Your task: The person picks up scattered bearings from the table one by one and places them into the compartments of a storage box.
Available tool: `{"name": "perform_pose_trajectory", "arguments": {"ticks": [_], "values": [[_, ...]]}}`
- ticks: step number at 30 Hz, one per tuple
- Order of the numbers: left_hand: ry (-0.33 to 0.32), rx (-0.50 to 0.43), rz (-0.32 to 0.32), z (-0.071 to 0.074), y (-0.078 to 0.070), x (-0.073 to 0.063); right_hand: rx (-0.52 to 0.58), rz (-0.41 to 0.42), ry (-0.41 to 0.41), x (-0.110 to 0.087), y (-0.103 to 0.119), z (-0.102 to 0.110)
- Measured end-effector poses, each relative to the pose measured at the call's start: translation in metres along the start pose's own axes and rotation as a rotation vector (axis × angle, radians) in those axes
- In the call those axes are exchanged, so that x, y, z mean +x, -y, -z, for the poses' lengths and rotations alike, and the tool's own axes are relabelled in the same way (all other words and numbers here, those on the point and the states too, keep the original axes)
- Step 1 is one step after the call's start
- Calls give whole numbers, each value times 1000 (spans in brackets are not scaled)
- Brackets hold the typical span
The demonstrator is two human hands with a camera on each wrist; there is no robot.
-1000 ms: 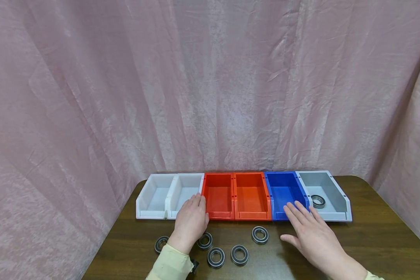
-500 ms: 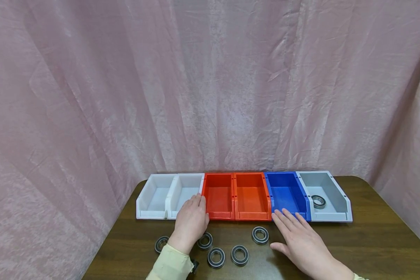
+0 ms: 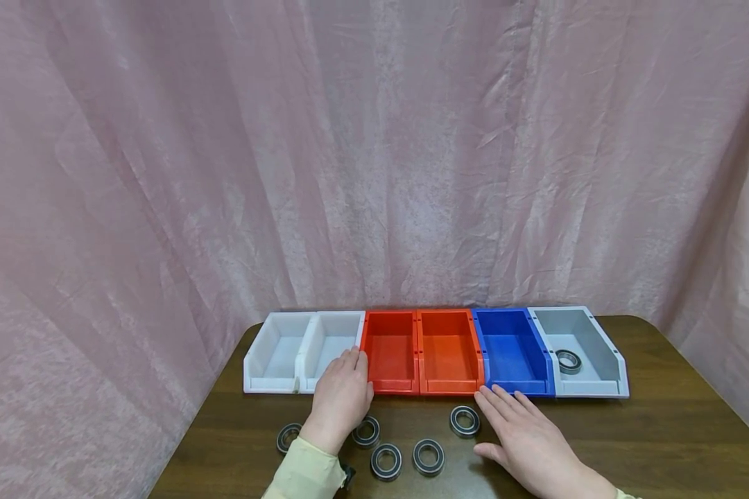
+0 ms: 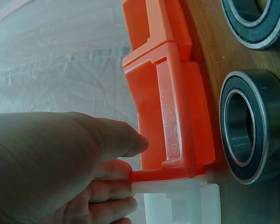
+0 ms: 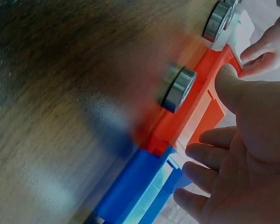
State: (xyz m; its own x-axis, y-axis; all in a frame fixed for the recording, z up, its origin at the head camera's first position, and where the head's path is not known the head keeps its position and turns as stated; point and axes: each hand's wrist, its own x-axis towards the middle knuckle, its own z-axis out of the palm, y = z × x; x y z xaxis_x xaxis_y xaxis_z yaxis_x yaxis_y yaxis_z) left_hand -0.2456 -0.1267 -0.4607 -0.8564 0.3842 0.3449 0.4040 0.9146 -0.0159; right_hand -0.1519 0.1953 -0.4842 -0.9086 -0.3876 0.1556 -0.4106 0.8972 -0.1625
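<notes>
My left hand [image 3: 342,389] reaches to the front corner where a white bin [image 3: 331,339] meets the red bin [image 3: 390,346]. Its fingertips are right at their rims, and the left wrist view has its thumb extended over the red bin's opening. My right hand [image 3: 527,438], palm down with straight fingers, hovers before the blue bin [image 3: 513,350] and holds nothing. Just left of those fingers lies a bearing [image 3: 465,433], a steel ring with a dark seal. Two more bearings, a middle one [image 3: 428,470] and a left one [image 3: 386,475], lie between the hands.
Beyond my left forearm rests a bearing [image 3: 289,436], and another bearing [image 3: 366,443] is beside the wrist. The grey bin [image 3: 589,350] at the row's right end holds one bearing [image 3: 568,361]. An orange bin [image 3: 449,350] stands mid-row. A pink curtain [image 3: 374,152] hangs behind the table.
My right hand has moved left and toward the front edge, from over the blue and grey bins' front to in front of the blue bin. The left hand has stayed put.
</notes>
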Motion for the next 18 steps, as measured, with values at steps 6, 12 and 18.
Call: {"name": "perform_pose_trajectory", "arguments": {"ticks": [6, 12, 18], "values": [[8, -2, 9, 0, 0, 0, 31, -17, 40, 2, 0, -3], [-11, 3, -1, 1, 0, 0, 36, -19, 27, 4, 2, -4], [-8, 0, 2, 1, -1, 0, 61, -44, 52, 7, 4, -3]]}}
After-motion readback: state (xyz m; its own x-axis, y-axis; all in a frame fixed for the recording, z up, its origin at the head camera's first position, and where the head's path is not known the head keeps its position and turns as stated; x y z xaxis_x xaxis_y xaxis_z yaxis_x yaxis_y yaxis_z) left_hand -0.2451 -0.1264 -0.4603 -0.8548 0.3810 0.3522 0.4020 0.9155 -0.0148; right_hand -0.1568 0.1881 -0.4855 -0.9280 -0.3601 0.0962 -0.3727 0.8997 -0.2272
